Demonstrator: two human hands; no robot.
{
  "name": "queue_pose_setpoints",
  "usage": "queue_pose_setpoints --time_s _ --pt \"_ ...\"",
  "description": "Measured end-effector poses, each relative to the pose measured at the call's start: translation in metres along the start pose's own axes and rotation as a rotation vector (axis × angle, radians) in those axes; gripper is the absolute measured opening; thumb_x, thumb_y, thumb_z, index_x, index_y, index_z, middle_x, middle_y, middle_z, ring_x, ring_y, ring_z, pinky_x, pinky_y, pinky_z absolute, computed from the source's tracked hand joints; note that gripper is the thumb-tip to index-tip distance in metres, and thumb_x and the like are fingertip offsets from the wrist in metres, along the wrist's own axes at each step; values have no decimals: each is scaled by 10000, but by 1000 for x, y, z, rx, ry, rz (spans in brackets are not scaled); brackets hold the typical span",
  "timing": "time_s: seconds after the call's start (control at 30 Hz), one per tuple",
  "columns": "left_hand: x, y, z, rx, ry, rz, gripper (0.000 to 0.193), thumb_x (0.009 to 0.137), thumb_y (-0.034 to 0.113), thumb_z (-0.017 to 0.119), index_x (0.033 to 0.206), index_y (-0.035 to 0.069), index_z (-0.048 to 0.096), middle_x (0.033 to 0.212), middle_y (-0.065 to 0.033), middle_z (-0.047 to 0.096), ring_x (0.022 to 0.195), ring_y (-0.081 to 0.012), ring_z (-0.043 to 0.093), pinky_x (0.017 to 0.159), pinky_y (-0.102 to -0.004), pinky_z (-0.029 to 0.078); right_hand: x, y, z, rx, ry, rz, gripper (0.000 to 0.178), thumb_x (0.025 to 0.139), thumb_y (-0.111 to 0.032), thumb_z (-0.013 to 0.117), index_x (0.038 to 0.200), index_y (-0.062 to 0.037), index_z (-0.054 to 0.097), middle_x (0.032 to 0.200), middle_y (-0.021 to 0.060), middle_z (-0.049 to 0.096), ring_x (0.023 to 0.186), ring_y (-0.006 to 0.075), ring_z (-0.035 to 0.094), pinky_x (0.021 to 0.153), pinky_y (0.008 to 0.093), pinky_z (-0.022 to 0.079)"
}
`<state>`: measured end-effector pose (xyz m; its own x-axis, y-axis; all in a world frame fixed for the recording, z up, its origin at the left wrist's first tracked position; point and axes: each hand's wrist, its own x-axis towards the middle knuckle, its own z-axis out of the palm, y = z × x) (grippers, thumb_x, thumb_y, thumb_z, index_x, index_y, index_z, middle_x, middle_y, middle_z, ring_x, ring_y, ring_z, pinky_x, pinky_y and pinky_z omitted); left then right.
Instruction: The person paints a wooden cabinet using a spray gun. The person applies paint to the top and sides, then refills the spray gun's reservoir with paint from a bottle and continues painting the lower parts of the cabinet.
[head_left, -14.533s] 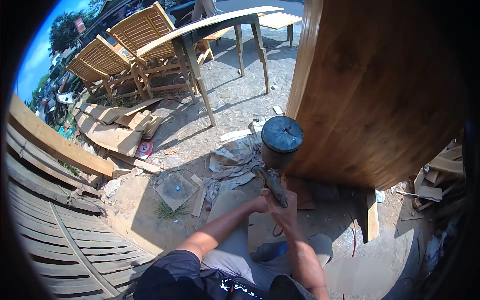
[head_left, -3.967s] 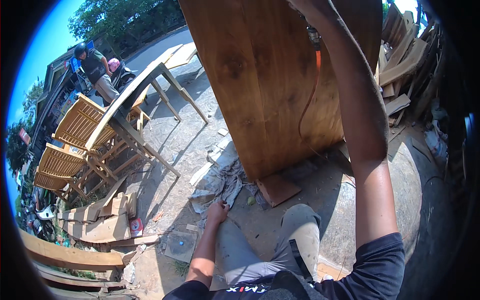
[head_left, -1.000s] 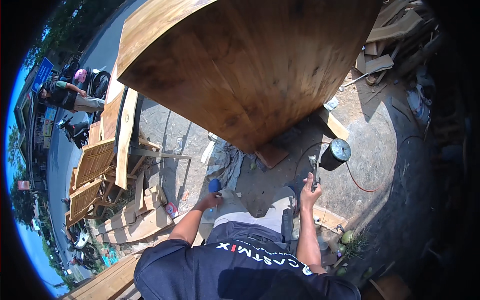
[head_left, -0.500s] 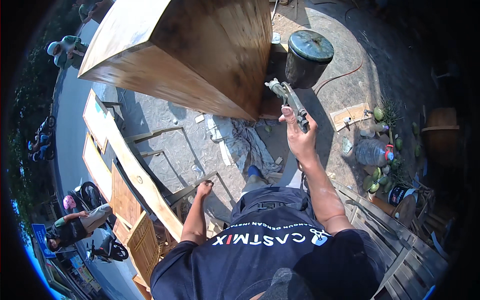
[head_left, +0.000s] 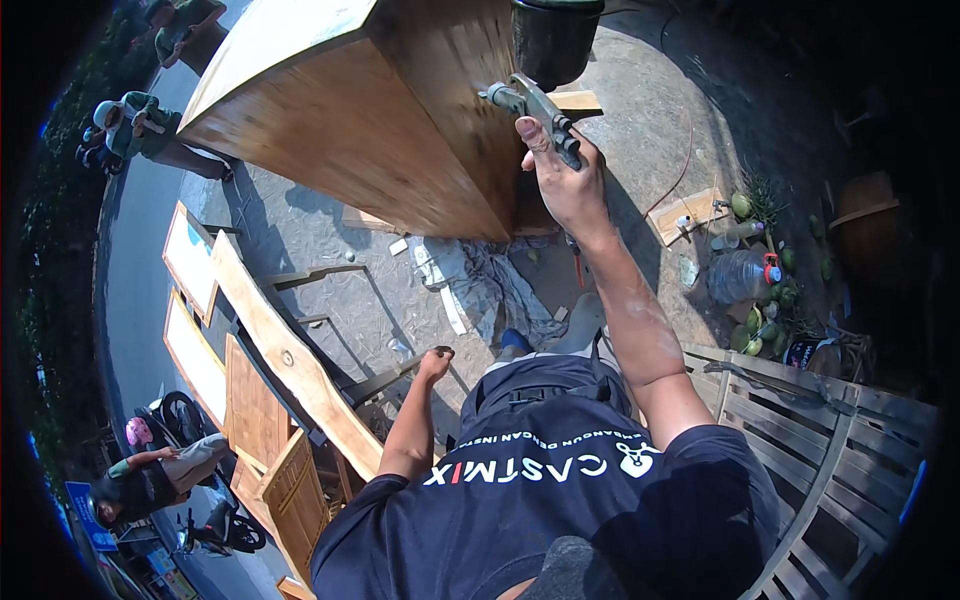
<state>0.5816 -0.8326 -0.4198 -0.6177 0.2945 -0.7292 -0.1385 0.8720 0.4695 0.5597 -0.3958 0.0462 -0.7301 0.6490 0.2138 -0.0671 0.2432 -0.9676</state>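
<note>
My right hand (head_left: 568, 185) is raised ahead of me, closed around the handle of a metal spray gun (head_left: 543, 112). The gun's dark paint cup (head_left: 553, 42) stands above it, cut off by the top of the picture. Its nozzle points left at the brown side of a large wooden cabinet-like piece (head_left: 440, 110), which is tilted and looks wet or glossy in patches. Lower down, my left hand (head_left: 434, 365) has curled fingers beside the end of a wooden bar (head_left: 385, 378); whether it holds anything is hidden.
A long pale plank (head_left: 290, 355) and framed panels (head_left: 190, 262) stand at left, near the road. A crumpled cloth sheet (head_left: 490, 285) lies under the cabinet piece. At right are a water jug (head_left: 740, 276), green coconuts (head_left: 757, 330) and a slatted bench (head_left: 800, 430). Several people are by the road.
My right hand with the spray gun has moved up and left, closer to the cabinet piece's side. My left hand has shifted slightly right and up. The view has shifted slightly.
</note>
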Motion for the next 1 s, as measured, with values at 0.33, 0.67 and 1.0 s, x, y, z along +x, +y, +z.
queue_pose_setpoints --time_s 0.33,0.67,1.0 --pt "-48 -34 42 9 -169 -122 526 913 481 669 1321 153 723 1146 -207 773 1108 -348 737 965 -423 564 -44 188 13 -127 58 306 497 984 -483 733 1000 13 732 732 173 708 682 263 714 636 398 519" --pt "-80 35 164 -4 -375 -280 957 963 608 602 1649 36 258 1441 -347 574 1371 -425 569 1139 -436 451 -86 440 23 -246 51 430 426 1008 -444 709 1026 -18 722 741 170 697 702 253 713 668 404 528" --pt "-67 36 228 480 -353 -583 1207 813 637 797 1691 205 90 1487 -301 403 1253 -473 613 1039 -513 533 -124 658 47 -390 16 543 438 1000 -454 690 1064 -24 742 820 287 715 849 497 707 670 548 542"
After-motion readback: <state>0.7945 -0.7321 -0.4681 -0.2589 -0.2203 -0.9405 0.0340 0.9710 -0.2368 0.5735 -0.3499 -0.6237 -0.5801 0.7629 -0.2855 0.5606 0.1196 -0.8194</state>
